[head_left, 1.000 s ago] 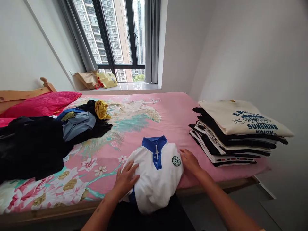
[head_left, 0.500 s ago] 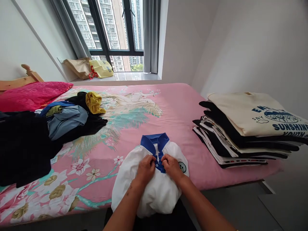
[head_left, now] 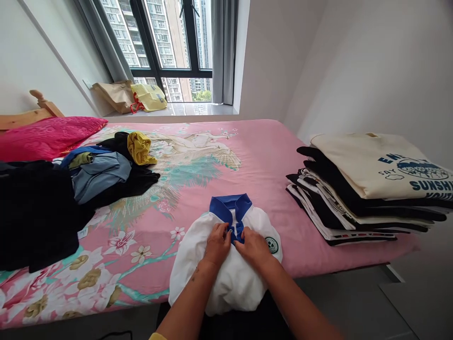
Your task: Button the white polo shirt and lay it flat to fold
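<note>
White polo shirt (head_left: 235, 281), one: lying front up at the near edge of the bed, its lower part bunching toward the person's lap. Blue collar (head_left: 220, 209) standing open and pointing away from the person; round green badge (head_left: 272, 245) showing on the chest, beside the right hand.

Left hand (head_left: 218, 243): resting on the shirt front, its fingers pinching the blue placket (head_left: 238, 228) from one side. Right hand (head_left: 253, 246): facing it from the other side, its fingers likewise grasping the placket, just below the collar opening. The two sets of fingertips are almost meeting.

Bed sheet (head_left: 264, 174), pink, floral and bird print: spreading beneath the shirt.

Stack of folded garments, right: sitting well apart from the shirt, mostly black and white edges showing, a cream garment (head_left: 364, 165) with dark blue lettering lying on top.

Loose clothes, left: a large black garment (head_left: 35, 208) sprawling nearest; a grey-blue garment (head_left: 102, 174) and a yellow garment (head_left: 140, 148) lying crumpled beyond it.

Red pillow (head_left: 53, 137): resting before the wooden headboard (head_left: 21, 121).

Windowsill (head_left: 187, 110): holding a brown paper bag (head_left: 115, 97) and a yellow bag (head_left: 152, 98), the two touching.
</note>
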Action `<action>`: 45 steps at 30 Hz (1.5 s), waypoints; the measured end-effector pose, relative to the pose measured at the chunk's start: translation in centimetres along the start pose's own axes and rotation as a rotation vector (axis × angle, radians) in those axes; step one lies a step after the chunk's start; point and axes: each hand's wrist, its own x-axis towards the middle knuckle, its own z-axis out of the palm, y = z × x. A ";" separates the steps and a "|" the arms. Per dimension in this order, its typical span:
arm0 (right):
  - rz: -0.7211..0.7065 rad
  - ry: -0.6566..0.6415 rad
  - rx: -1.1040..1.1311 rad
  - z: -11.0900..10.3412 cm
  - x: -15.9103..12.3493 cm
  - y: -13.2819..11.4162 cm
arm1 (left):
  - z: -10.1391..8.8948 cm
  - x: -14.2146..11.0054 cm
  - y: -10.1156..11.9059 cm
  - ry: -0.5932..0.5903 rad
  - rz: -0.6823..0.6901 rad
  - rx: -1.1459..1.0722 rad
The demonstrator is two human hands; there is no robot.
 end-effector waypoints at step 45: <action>-0.204 -0.266 0.623 1.4 14.3 -2.7 | -5.6 10.7 -4.3 -0.387 -0.119 0.023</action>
